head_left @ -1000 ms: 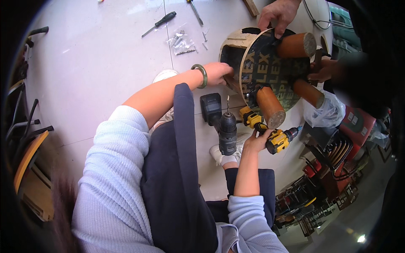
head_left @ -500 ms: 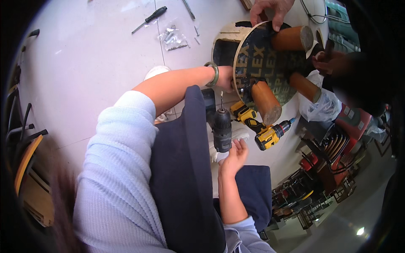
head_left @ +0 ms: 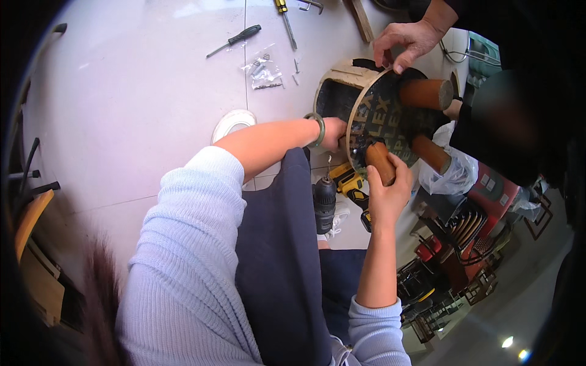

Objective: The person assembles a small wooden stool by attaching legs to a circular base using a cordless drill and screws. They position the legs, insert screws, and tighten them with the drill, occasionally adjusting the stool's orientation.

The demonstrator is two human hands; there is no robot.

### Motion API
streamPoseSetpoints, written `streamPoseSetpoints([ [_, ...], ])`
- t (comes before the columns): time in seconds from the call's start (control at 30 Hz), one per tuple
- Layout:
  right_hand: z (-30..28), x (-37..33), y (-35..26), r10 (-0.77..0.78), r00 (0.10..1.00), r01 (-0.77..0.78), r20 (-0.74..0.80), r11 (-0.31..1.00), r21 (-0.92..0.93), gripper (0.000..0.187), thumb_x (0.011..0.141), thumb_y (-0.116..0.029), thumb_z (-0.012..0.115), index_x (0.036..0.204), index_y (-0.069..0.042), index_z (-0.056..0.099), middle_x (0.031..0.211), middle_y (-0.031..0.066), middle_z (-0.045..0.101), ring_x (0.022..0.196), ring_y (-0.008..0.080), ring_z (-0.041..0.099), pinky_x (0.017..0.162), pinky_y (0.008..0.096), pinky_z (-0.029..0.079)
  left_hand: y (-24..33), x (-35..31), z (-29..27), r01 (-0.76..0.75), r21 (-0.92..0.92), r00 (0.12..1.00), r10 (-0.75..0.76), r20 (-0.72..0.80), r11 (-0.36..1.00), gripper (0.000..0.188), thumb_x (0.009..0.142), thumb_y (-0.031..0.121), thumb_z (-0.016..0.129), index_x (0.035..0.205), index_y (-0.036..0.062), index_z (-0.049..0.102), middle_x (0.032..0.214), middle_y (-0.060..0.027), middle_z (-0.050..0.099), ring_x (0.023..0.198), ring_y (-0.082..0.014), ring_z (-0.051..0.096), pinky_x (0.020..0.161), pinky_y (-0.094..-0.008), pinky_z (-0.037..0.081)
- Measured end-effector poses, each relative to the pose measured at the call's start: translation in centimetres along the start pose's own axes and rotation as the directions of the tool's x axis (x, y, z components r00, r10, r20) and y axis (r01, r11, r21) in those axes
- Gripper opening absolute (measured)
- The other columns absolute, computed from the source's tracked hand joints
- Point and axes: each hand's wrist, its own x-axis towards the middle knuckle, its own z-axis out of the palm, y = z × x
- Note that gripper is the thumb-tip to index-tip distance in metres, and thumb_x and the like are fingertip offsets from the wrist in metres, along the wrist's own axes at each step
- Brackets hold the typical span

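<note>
Right hand now grips leg (drill released).

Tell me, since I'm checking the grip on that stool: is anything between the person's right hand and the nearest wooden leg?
Nothing visible is. The right hand is already wrapped around the near wooden leg of the round stool, fingers touching it directly. The yellow drill lies below the hand, beside it, not in between.

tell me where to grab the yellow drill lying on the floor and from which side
Grip the yellow drill by its handle, coming from above on the person's side. It lies flat on the floor under the stool's wooden leg, which the right hand is wrapped around and partly covers it. The left hand steadies the stool, so that side is crowded.
</note>
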Motion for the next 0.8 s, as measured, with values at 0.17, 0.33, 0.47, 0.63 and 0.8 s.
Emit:
streamPoseSetpoints([
  [0.17, -0.7, -0.2, 2.7, -0.211, 0.975, 0.211, -0.071, 0.977, -0.016, 0.043, 0.069, -0.005, 0.077, 0.109, -0.005, 0.062, 0.113, 0.0178, 0.059, 0.105, 0.0335, 0.057, 0.092, 0.0392, 0.045, 1.3, -0.3, 2.0, -0.137, -0.002, 0.969, 0.133, -0.208, 0.991, 0.047, 0.065, 0.009, 0.069, 0.111, 0.0081, 0.061, 0.103, -0.0186, 0.065, 0.097, -0.0362, 0.061, 0.084, -0.0405, 0.05],
  [0.33, -1.4, -0.2, 5.8, -0.298, 0.954, 0.298, -0.023, 0.955, -0.011, 0.043, 0.07, -0.007, 0.078, 0.11, -0.006, 0.061, 0.116, 0.0182, 0.058, 0.106, 0.0346, 0.056, 0.093, 0.0393, 0.044, 2.0, -1.7, -1.0, 0.163, -0.299, 0.936, -0.243, -0.255, 0.94, 0.04, 0.068, 0.005, 0.062, 0.108, 0.0062, 0.062, 0.101, -0.0193, 0.065, 0.095, -0.0347, 0.061, 0.085, -0.0396, 0.049],
  [0.47, -1.5, -0.4, 7.0, -0.309, 0.951, 0.31, 0.017, 0.95, -0.025, 0.044, 0.072, -0.008, 0.077, 0.112, -0.007, 0.06, 0.117, 0.0176, 0.055, 0.109, 0.0341, 0.053, 0.094, 0.0391, 0.043, 3.8, -4.4, -3.8, 0.127, -0.096, 0.747, -0.159, -0.646, 0.987, 0.041, 0.07, 0.008, 0.068, 0.109, 0.0047, 0.059, 0.101, -0.0152, 0.064, 0.097, -0.0313, 0.06, 0.087, -0.0375, 0.048],
  [0.63, -1.4, -0.5, 7.2, -0.288, 0.956, 0.29, 0.052, 0.956, -0.041, 0.045, 0.073, -0.009, 0.076, 0.114, -0.008, 0.058, 0.117, 0.0173, 0.051, 0.11, 0.0345, 0.051, 0.096, 0.0393, 0.041, 5.5, -2.4, -6.8, -0.184, 0.271, 0.661, 0.323, -0.678, 0.945, 0.059, 0.065, 0.011, 0.078, 0.119, 0.0066, 0.055, 0.109, -0.0116, 0.061, 0.103, -0.0295, 0.058, 0.09, -0.0371, 0.047],
  [0.8, -1.3, -0.2, 7.4, -0.292, 0.954, 0.294, 0.065, 0.955, -0.034, 0.048, 0.076, -0.012, 0.074, 0.119, -0.006, 0.055, 0.121, 0.0182, 0.049, 0.111, 0.034, 0.05, 0.099, 0.0386, 0.039, 4.9, -1.4, -7.4, -0.19, 0.187, 0.744, 0.265, -0.613, 0.964, 0.056, 0.066, 0.01, 0.076, 0.118, 0.0063, 0.056, 0.107, -0.0112, 0.061, 0.101, -0.0308, 0.058, 0.088, -0.0376, 0.048],
])
